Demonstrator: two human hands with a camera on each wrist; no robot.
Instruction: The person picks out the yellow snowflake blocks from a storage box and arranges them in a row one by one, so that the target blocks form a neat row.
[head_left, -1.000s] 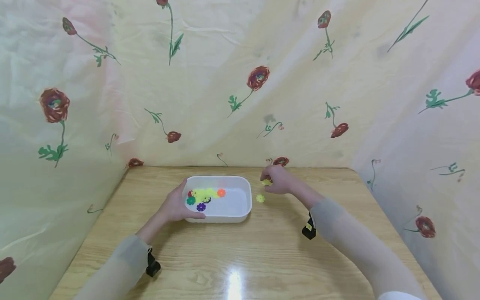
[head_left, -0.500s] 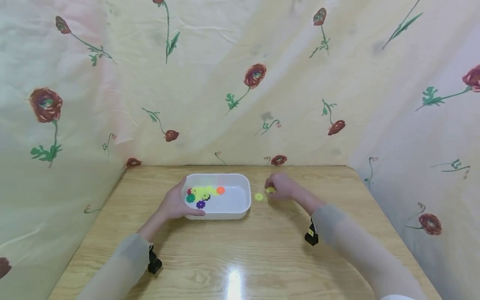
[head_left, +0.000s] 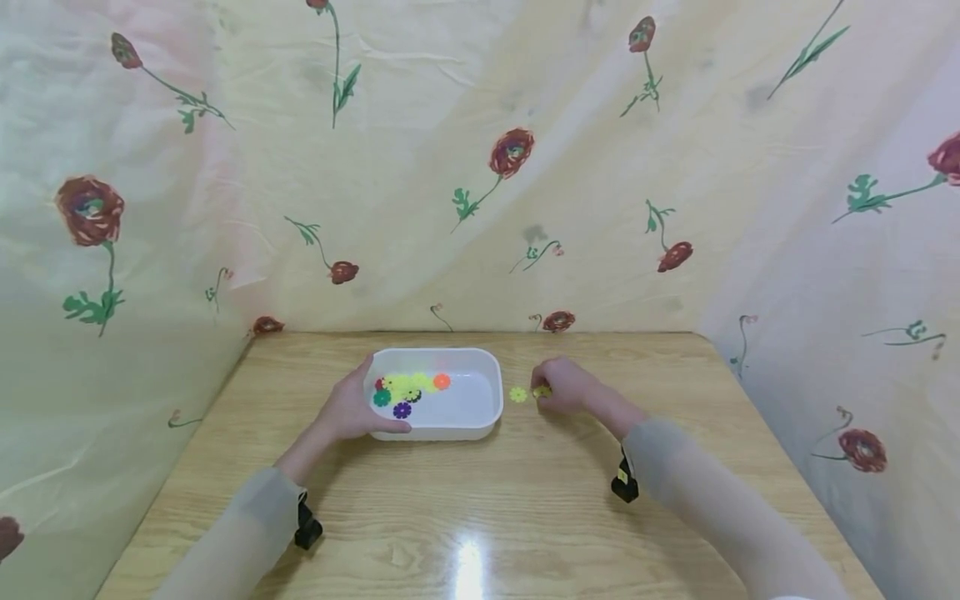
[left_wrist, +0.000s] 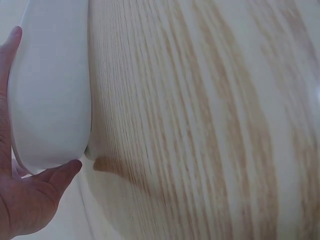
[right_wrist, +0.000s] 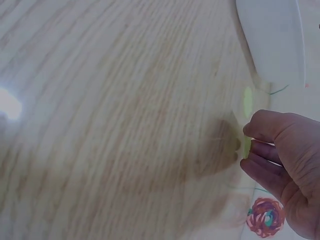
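Observation:
A white plastic tub point(head_left: 457, 433) stands on the wooden table, with several flower-shaped plastic pieces in its left half: a yellow heap point(head_left: 405, 387), an orange one point(head_left: 442, 382), a green one point(head_left: 382, 397) and a purple one point(head_left: 402, 410) among them. My left hand point(head_left: 351, 407) grips the tub's left end, thumb along the front wall. To the tub's right lies a loose yellow flower-shaped piece point(head_left: 518, 395). Just beyond it, my right hand point(head_left: 567, 386) pinches another yellow flower-shaped piece point(right_wrist: 247, 146) between thumb and fingers, close to the tabletop.
The wooden table point(head_left: 450, 508) runs back to a hanging cloth point(head_left: 405, 208) printed with red flowers, which also encloses both sides. Black wrist cameras, one on the left point(head_left: 307, 525) and one on the right point(head_left: 624, 483), hang below the forearms.
My right hand has come nearer to me and slightly right, still pinching the yellow piece. The left hand keeps its grip on the tub. The head view has shifted a little.

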